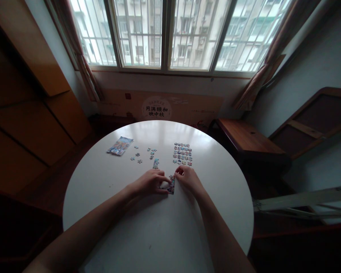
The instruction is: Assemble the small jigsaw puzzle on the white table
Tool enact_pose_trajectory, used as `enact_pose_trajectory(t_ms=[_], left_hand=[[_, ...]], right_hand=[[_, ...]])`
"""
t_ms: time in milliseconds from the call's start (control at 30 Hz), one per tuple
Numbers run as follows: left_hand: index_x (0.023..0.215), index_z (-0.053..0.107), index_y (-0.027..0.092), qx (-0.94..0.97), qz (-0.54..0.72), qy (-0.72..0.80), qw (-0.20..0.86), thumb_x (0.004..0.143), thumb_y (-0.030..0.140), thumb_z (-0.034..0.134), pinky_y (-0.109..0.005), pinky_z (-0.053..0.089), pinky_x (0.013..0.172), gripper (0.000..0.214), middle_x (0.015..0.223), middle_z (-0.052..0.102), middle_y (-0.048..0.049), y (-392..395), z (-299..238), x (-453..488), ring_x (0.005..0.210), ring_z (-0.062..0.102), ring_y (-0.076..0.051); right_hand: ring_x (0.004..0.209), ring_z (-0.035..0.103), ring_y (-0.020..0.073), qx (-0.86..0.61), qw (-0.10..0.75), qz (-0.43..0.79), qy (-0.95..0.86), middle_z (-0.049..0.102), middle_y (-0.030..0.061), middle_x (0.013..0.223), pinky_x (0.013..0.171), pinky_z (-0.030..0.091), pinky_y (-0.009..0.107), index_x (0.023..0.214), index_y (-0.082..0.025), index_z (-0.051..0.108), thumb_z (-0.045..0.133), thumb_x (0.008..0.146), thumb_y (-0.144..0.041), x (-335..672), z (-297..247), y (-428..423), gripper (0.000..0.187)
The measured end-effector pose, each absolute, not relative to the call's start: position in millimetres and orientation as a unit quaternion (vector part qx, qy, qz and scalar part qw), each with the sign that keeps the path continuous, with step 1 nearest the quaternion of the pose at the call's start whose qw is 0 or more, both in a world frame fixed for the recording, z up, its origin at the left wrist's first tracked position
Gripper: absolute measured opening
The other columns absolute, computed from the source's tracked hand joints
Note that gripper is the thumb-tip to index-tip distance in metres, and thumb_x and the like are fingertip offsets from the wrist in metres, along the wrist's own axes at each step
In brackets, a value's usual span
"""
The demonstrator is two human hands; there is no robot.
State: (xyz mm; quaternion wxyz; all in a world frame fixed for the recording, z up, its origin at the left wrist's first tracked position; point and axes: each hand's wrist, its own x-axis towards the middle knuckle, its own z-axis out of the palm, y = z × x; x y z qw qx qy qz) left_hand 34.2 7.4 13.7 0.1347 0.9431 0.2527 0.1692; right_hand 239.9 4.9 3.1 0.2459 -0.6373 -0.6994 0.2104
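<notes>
A small joined section of jigsaw puzzle [172, 186] lies on the white round table [125, 235] between my hands. My left hand [152, 182] rests beside it, thumb and index finger apart, with their tips touching its left side. At its upper right corner, the fingers of my right hand [188, 178] are pinched together on what looks like a puzzle piece, mostly hidden by the fingertips. Just beyond my left hand is another small joined strip of puzzle [156, 163]. Rows of loose puzzle pieces [183, 154] are laid out past my right hand.
Several scattered puzzle pieces [138, 154] lie at the back left, near a colourful printed picture packet [120, 145]. A wooden bench [244, 136] stands beyond the table on the right. Behind the table, a printed cardboard panel [187, 104] leans under the barred window.
</notes>
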Motion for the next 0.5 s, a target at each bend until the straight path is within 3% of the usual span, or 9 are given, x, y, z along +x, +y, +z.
enact_pose_trajectory(t_ms=[333,500], left_hand=[[0.114,0.06,0.023,0.942,0.167,0.26,0.128,0.076,0.05,0.063,-0.026,0.037,0.068,0.046,0.073,0.057,-0.0005,9.7,8.6,35.3,0.069,0.049,-0.014],[0.11,0.063,0.023,0.943,0.168,0.255,0.129,0.077,0.049,0.062,-0.027,0.037,0.068,0.042,0.074,0.057,-0.0011,9.6,9.7,34.1,0.071,0.05,-0.015]], right_hand=[[0.067,0.059,0.0135,-0.644,0.214,0.22,-0.7,0.068,0.0024,0.073,0.061,0.038,0.022,0.076,-0.019,0.068,0.06,0.073,-0.026,237.2,9.6,1.4,0.011],[0.069,0.06,0.0137,-0.639,0.212,0.223,-0.705,0.068,0.0029,0.075,0.062,0.039,0.022,0.077,-0.02,0.069,0.06,0.074,-0.027,237.2,8.7,2.2,0.012]])
